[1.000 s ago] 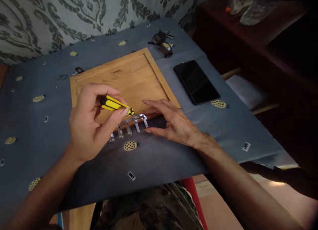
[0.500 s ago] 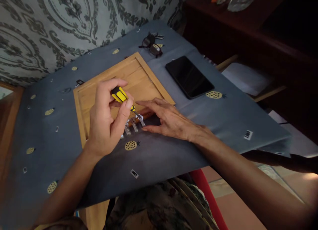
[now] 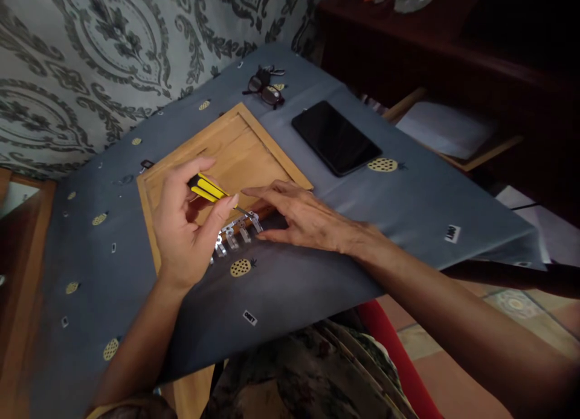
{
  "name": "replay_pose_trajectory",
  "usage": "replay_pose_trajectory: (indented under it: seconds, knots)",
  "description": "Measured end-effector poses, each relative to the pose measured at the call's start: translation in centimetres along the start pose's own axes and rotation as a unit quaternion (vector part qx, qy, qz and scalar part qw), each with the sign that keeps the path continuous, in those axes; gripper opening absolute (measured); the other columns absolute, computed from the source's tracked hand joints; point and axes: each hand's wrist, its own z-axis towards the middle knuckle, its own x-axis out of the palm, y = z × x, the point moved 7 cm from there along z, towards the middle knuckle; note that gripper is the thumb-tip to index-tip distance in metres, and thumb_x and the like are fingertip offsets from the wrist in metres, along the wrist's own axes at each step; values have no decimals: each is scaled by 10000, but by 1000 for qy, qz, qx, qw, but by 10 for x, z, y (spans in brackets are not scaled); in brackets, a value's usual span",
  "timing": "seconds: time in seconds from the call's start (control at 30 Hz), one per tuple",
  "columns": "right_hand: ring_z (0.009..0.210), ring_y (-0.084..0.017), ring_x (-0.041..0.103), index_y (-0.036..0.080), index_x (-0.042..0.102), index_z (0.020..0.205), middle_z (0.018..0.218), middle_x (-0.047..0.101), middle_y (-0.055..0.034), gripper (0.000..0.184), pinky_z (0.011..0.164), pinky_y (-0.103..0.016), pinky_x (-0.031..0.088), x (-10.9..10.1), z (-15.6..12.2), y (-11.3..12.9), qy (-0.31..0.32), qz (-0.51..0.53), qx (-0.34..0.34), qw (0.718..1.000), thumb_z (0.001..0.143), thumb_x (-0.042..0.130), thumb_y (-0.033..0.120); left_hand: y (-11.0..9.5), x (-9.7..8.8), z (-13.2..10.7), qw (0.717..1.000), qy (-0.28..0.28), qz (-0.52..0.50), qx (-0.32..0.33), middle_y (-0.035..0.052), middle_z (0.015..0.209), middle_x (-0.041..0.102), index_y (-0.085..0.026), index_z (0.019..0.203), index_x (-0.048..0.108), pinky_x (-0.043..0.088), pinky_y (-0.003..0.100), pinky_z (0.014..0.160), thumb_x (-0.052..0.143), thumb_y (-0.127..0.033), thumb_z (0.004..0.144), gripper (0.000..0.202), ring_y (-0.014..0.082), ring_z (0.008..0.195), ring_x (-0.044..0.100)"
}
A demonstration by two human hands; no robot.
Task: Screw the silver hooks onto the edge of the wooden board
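Observation:
My left hand point(image 3: 181, 226) is closed around the yellow and black handle of a screwdriver point(image 3: 206, 188). The slim shaft slants down to the right, its tip at the rightmost of several shiny metal hooks point(image 3: 232, 240) along the near edge of a wooden board point(image 3: 222, 144) with a raised frame. My right hand point(image 3: 303, 220) lies beside that end, thumb and forefinger spread apart. Its thumb tip is at the end hook, and its forefinger reaches over the board. Whether the thumb presses on the metal I cannot tell. The other right fingers are partly hidden.
A black phone point(image 3: 335, 138) lies right of the board on the blue pineapple-print tablecloth point(image 3: 299, 292). Eyeglasses point(image 3: 264, 92) and keys point(image 3: 270, 72) lie at the back. A patterned curtain point(image 3: 113, 38) hangs behind. Dark furniture point(image 3: 430, 51) stands at right.
The screwdriver handle has tilted lower and to the left with my left hand, its tip staying at the end hook. My right hand keeps nearly the same place. The view has shifted slightly.

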Motion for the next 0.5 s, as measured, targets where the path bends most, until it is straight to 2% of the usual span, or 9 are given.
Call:
replay_pose_trajectory:
  seconds: [0.1,0.2,0.4,0.5]
  knots:
    - [1162,-303,548,154,442,1488,1154,678,-137,726,986,-471,471,-1,1,1,4,0,11,1000,844,744,302,4,-2,1,1000,1,-22,-9,22,1101,642,-314,1249,575,645,322,783,735,-266,862,421,159,904,687]
    - [1150,-295,551,145,454,1480,1146,685,-141,719,983,-456,472,-1,1,2,9,7,15,1000,840,749,286,7,-3,0,998,-4,-47,-30,16,1036,666,-306,1229,578,651,352,820,738,-269,860,404,172,904,708]
    - [1134,-283,561,181,457,1470,1147,674,-119,684,983,-458,475,-1,0,1,-2,14,6,1000,850,728,281,6,0,-2,997,8,-65,-37,34,1021,665,-307,1219,577,648,357,797,702,-290,889,353,180,913,701]
    - [1115,-282,573,192,460,1465,1121,666,-110,674,977,-460,475,-1,0,1,-7,9,2,1000,854,727,290,5,0,-2,999,0,-38,-26,24,1036,630,-318,1225,571,639,321,755,728,-303,869,389,165,896,674]
